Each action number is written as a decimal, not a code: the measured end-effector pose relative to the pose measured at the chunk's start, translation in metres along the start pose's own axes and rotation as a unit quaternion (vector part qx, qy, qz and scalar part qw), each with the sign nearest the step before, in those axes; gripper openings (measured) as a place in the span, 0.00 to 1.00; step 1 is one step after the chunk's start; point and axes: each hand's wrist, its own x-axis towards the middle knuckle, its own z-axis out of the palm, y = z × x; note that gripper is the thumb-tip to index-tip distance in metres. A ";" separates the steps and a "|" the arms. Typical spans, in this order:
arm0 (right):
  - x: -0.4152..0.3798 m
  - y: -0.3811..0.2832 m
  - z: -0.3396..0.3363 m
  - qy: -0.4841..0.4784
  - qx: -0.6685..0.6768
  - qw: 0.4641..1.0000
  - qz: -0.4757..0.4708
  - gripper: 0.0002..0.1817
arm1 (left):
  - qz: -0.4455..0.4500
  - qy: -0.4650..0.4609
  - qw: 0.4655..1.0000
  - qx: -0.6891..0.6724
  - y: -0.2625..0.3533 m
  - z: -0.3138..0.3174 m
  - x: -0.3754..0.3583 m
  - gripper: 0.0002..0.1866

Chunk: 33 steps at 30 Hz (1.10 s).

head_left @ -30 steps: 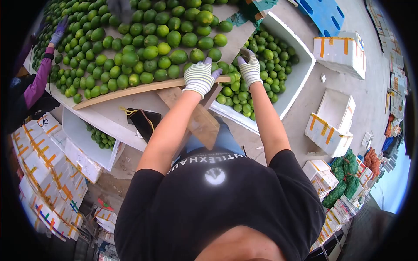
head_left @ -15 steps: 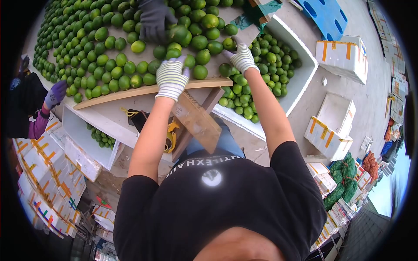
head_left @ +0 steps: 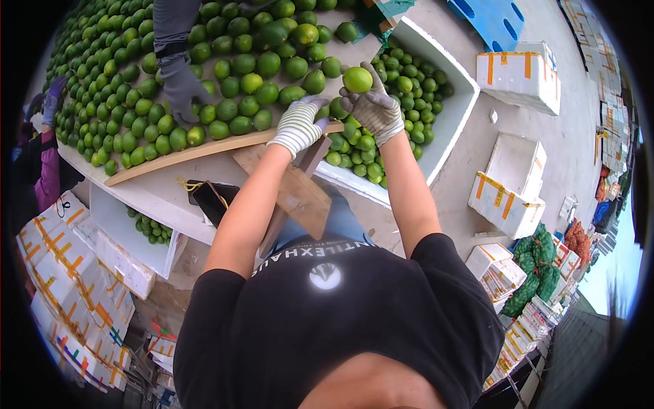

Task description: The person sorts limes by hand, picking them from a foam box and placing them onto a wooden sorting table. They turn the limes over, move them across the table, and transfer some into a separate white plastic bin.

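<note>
Many green limes (head_left: 229, 87) lie spread over a table behind a curved wooden edge strip (head_left: 225, 146). My left hand (head_left: 300, 125), in a striped glove, rests at the strip's right end beside the limes, fingers bent; what it may hold is hidden. My right hand (head_left: 375, 108), also gloved, is turned palm up with a yellow-green lime (head_left: 357, 80) at its fingertips. It is above the near edge of a white foam box (head_left: 458, 112) filled with limes (head_left: 409, 95). A co-worker's grey-gloved hand (head_left: 182, 88) reaches among the limes on the left.
At the far left is another person's purple-gloved hand (head_left: 53, 99). A second foam box (head_left: 167, 258) with limes stands below the table. A phone (head_left: 210, 202) lies near the wooden board (head_left: 289, 194). White boxes (head_left: 518, 78) and a blue pallet (head_left: 492, 20) are at right.
My right hand has turned over and now has a lime at its fingertips. My left hand has shifted right along the strip. The co-worker's grey-gloved hand has moved left and nearer the strip.
</note>
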 end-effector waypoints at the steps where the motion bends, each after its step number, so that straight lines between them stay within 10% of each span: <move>1: -0.003 0.000 0.004 -0.003 0.017 1.000 -0.006 0.41 | 0.005 -0.001 0.999 -0.035 0.002 0.002 0.002 0.25; 6: -0.021 -0.011 -0.017 0.065 -0.059 0.996 -0.029 0.37 | 0.021 0.226 0.971 0.078 -0.006 -0.027 -0.027 0.24; 12: -0.036 0.002 -0.079 0.263 -0.557 0.788 -0.004 0.35 | -0.161 0.019 0.968 0.194 0.003 -0.025 -0.014 0.41; 22: 0.030 0.009 -0.091 0.310 -0.608 0.726 -0.088 0.43 | 0.036 0.096 0.994 -0.044 -0.006 0.004 -0.018 0.21; 26: 0.043 -0.004 -0.100 0.328 -0.572 0.750 -0.054 0.42 | -0.073 0.210 0.974 -0.036 -0.049 -0.033 -0.037 0.20; 31: 0.051 0.001 -0.107 0.355 -0.636 0.684 -0.033 0.40 | -0.079 0.098 0.973 0.192 -0.058 -0.046 -0.030 0.29; 33: 0.041 0.007 -0.094 0.312 -0.657 0.676 -0.116 0.37 | -0.231 -0.053 0.957 0.169 -0.015 -0.051 -0.011 0.40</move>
